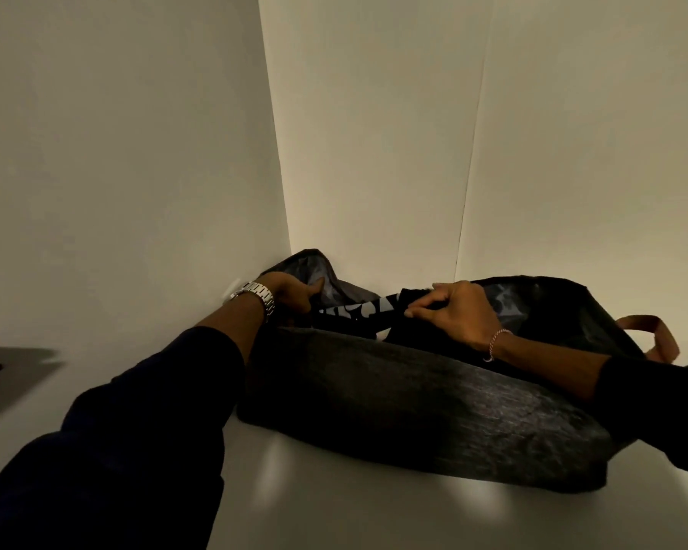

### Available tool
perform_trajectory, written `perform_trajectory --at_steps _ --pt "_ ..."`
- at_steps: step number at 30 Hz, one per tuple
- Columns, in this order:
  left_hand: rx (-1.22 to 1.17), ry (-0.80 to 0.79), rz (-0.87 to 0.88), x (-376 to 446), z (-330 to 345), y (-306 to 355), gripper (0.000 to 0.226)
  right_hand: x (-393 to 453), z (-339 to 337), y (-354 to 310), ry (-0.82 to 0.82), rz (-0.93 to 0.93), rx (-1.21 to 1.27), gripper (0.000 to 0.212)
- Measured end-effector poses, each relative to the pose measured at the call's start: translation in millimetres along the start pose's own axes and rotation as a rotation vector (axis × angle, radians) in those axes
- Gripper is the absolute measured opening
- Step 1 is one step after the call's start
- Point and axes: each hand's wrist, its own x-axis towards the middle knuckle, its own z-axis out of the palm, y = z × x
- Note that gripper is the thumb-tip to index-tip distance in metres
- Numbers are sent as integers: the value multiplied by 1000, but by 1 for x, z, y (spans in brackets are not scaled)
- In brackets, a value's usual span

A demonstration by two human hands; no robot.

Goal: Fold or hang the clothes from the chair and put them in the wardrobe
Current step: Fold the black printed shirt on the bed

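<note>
We see a dark fabric storage bin [414,410] sitting on a white shelf [334,510], pushed into the corner where the pale side wall [116,152] meets the back panel [493,133]. Inside the bin, near its top opening, lies a folded black garment with a white print [358,311]. Our right hand [457,311] reaches over the bin's near rim and its fingers [426,301] are curled onto the garment, pinching the dark cloth at the right end of the print. Our left hand [290,289] is at the left end of the bin, fingers bent round the garment's edge or the bin's lining; we cannot tell which. A metal watch [257,295] sits on the left wrist and a thin bracelet [495,343] on the right. A brown loop handle [652,335] sticks out from the bin's right end. Both sleeves are dark. Left of the bin, well apart, a grey flat object [9,375] shows at the frame edge
</note>
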Motion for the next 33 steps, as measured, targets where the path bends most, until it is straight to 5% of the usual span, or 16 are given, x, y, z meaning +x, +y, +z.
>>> perform_trajectory --at_steps 3,8,17,25,33 --pt "5 -29 22 2 -1 2 93 -7 3 -4 49 -57 -20 13" --pt "89 -159 45 -1 -6 9 59 -19 -2 -21 -26 18 156 13" --pt "262 -256 -26 19 6 3 52 -30 -3 -9 -646 318 177 11" --pt "225 36 -61 52 3 -8 51 -2 21 15 -621 254 -68 25" --pt "118 325 -73 72 22 -3 49 6 41 12 -620 157 -451 85"
